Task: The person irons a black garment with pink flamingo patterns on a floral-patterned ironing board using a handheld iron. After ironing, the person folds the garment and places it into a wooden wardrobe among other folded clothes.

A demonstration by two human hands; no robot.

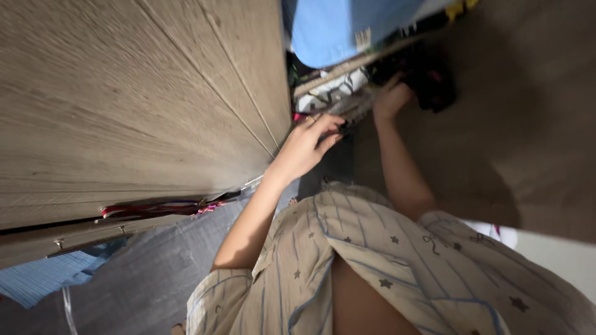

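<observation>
My left hand (308, 144) reaches forward beside a wooden cupboard door (136, 99), and its fingers curl over the edge of a grey-and-white patterned cloth (338, 87) in a stack. My right hand (391, 99) is further in, pressed against a dark bundle of cloth (434, 80). Its fingertips are hidden in the bundle. A light blue folded cloth (335, 25) lies above the stack. Both bare forearms come out of my striped, star-printed shirt (372, 260).
A brown wooden panel (528, 124) stands to the right of the opening. A red-patterned cloth (161, 208) is caught at the lower edge of the door. A blue striped cloth (43, 279) hangs low at the left, next to a grey surface (143, 279).
</observation>
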